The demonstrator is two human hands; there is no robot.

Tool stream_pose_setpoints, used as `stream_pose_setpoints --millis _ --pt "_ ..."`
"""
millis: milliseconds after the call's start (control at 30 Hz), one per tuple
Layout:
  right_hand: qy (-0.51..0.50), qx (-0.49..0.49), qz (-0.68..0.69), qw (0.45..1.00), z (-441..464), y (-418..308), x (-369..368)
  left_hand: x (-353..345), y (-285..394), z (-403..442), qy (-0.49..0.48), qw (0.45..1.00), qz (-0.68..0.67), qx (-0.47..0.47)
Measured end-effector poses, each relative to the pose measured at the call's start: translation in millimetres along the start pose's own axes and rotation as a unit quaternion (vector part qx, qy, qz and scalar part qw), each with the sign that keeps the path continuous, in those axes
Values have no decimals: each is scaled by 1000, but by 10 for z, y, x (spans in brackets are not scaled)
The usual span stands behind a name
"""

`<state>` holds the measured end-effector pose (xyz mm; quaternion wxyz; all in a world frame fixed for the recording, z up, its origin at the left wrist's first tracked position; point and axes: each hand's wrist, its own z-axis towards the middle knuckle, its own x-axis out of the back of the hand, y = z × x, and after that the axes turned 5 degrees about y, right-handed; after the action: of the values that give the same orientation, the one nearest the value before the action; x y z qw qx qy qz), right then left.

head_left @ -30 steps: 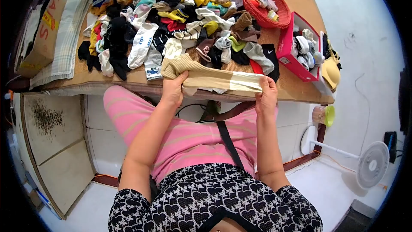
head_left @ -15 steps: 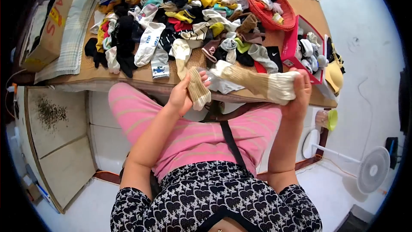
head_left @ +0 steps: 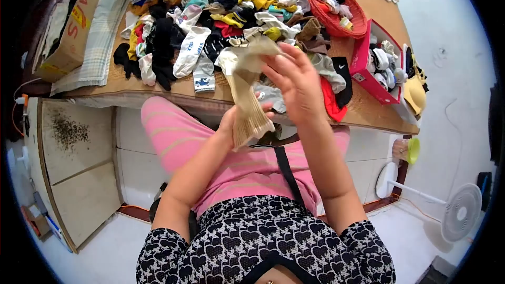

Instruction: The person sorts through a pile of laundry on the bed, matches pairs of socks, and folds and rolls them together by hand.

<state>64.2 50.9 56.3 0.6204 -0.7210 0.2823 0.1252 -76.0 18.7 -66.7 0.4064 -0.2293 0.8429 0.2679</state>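
Observation:
Low over the table's near edge, my left hand (head_left: pixel 230 126) is closed around the ribbed end of a tan sock (head_left: pixel 247 108) with white parts. Stretching upward from there, the tan fabric runs to my right hand (head_left: pixel 299 81), which pinches its upper end; motion blurs that end. Whether one sock or two overlapping socks hang between my hands, I cannot tell. Behind the fabric lies a cream sock (head_left: pixel 226 60) at the pile's front. A grey-white sock (head_left: pixel 272 98) rests just beyond my left fingertips, and a red cloth piece (head_left: pixel 332 102) lies right of my right wrist.
A heap of mixed socks (head_left: pixel 231 18) covers the table's middle. Towards the right stand a red basket (head_left: pixel 363 26) and a pink box (head_left: pixel 368 81) holding rolled socks. A cardboard box (head_left: pixel 71 37) sits at the left. On the floor at right is a white fan (head_left: pixel 461 213).
My right hand has swung left and upward, carrying its tan and white sock over to the one in my left hand. The red cloth at the table's edge has come into fuller view.

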Motion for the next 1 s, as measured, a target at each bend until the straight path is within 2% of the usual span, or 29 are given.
stream_pose_setpoints --millis 33,100,167,200,233,267,300,367,400,467,567,633,667,700,733,767,833,900,967,1000 --pt "-12 11 -15 1000 105 149 -13 38 -8 -6 1 1000 1 -3" --pt "-35 40 -99 994 259 457 111 195 -46 25 -62 991 -117 32" --pt "-27 -12 -161 986 273 621 251 319 -55 65 -90 988 -125 24" --pt "-11 -26 -231 973 221 702 340 345 -62 89 -65 988 -136 13" --pt "13 -98 -273 957 121 707 360 300 -37 66 -40 988 -148 2" --pt "23 -168 -274 947 43 804 473 273 8 8 -65 990 -124 31" --pt "-3 -140 -316 938 -4 951 624 321 1 30 -65 990 -125 31" --pt "-10 -125 -416 900 -105 1194 847 437 -70 99 31 994 -82 69" --pt "-7 -126 -416 901 -136 1180 835 415 -106 117 39 995 -50 75" --pt "-8 -229 -380 896 -197 1149 805 416 -174 123 24 994 -42 97" --pt "-29 -240 -296 924 -173 1154 811 443 -231 139 11 991 4 134" --pt "-25 -213 -267 939 -216 1100 719 292 -194 30 113 984 124 66" --pt "-38 -158 -266 950 -228 1101 702 378 -182 69 114 991 62 25" --pt "-51 -102 -264 958 -240 1108 692 235 -41 -30 90 995 50 -17" --pt "-64 -67 -327 940 -248 1096 719 334 59 -10 1 999 9 -33" --pt "-65 -68 -326 941 -264 1076 750 414 149 25 -90 994 -32 -50" --pt "-112 5 -486 866 -316 985 751 135 340 -7 -136 978 -148 -57" --pt "-119 -25 -501 857 -410 880 740 63 414 -56 -123 981 -136 -70" --pt "-130 -30 -441 888 -482 881 754 91 402 -17 -7 986 1 -167" --pt "-142 -45 -439 886 -499 865 781 73 426 8 47 978 62 -191"
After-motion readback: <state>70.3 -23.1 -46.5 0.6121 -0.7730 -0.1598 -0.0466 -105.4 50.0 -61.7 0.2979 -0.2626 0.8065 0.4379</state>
